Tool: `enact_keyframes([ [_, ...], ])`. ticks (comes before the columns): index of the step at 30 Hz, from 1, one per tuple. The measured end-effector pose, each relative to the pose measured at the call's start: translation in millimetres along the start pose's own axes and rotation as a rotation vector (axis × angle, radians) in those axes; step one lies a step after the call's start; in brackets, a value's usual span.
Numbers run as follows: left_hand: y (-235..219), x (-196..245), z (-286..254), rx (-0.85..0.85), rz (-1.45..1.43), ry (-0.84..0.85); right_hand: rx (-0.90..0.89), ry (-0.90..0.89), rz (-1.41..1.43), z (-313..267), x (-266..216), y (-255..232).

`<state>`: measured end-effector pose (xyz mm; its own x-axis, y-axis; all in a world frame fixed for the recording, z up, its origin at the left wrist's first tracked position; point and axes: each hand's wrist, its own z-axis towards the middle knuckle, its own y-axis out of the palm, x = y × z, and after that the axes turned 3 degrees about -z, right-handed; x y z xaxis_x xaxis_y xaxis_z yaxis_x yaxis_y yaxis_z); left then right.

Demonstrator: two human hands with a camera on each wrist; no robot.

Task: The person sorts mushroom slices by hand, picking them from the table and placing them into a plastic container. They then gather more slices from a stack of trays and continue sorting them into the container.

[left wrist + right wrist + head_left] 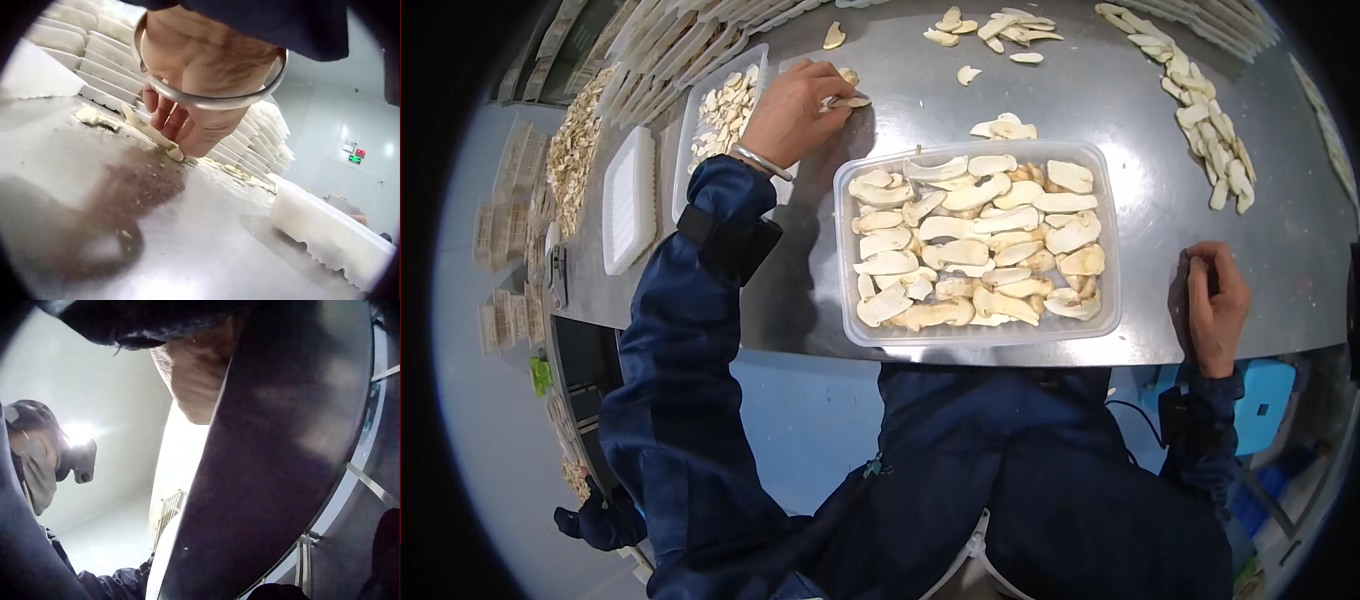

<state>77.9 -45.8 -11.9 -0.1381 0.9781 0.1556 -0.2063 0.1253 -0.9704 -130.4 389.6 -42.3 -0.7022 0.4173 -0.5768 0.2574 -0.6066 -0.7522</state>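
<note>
My left hand (800,108) is at the back left of the metal table, its fingertips low over the surface. It pinches a pale mushroom slice (149,130), which lies slanted under the fingers in the left wrist view. Another mushroom piece (97,117) lies just beyond it. In front of my body stands a clear plastic tub (841,240) filled with rows of mushroom slices (955,228). Near the table's front edge at right, my right hand (1218,305) rests with loosely curled fingers and holds nothing. Its fingers are hidden in the right wrist view.
Left of the left hand, a tub (682,165) holds small mushroom pieces, beside a white tray (630,200). Stacked trays (670,55) line the back left. Loose slices (1020,28) lie at the back, and a long row of slices (1205,120) runs down the right.
</note>
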Motion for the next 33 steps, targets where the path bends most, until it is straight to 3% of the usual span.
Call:
enact_keyframes([
  [5,-2.1,5.3,-3.0,0.149,-0.090,0.031,-0.005,0.005,-0.015,0.2,-1.8,-0.9],
  [8,-30.6,53.8,-16.7,0.133,-0.210,-0.063,0.007,0.009,-0.002,-0.6,0.7,1.1],
  [13,-39.6,136.9,-51.1,-0.124,-0.822,-0.294,-0.001,0.002,-0.017,-0.4,-0.3,0.6],
  [17,-36.3,159.2,-48.4,-0.267,-0.703,-0.219,0.003,-0.002,0.015,0.4,-2.0,-0.5],
  [23,-15.9,159.4,-53.7,-0.222,-0.722,-0.152,-0.026,0.004,-0.031,-0.8,2.7,-1.5],
  [28,-19.7,152.4,-52.5,-0.136,-0.538,-0.015,-0.013,-0.026,-0.038,1.1,0.3,-1.9],
  [29,-20.3,146.9,-51.5,-0.095,-0.517,0.005,-0.002,-0.042,-0.041,1.7,-0.2,-1.7],
  [31,-30.6,127.0,-40.0,-0.007,-0.540,-0.140,0.004,-0.045,-0.044,1.8,-0.3,-1.4],
  [33,-31.8,77.7,-23.2,0.142,-0.272,-0.101,0.002,-0.046,-0.043,1.9,-0.9,-1.6],
])
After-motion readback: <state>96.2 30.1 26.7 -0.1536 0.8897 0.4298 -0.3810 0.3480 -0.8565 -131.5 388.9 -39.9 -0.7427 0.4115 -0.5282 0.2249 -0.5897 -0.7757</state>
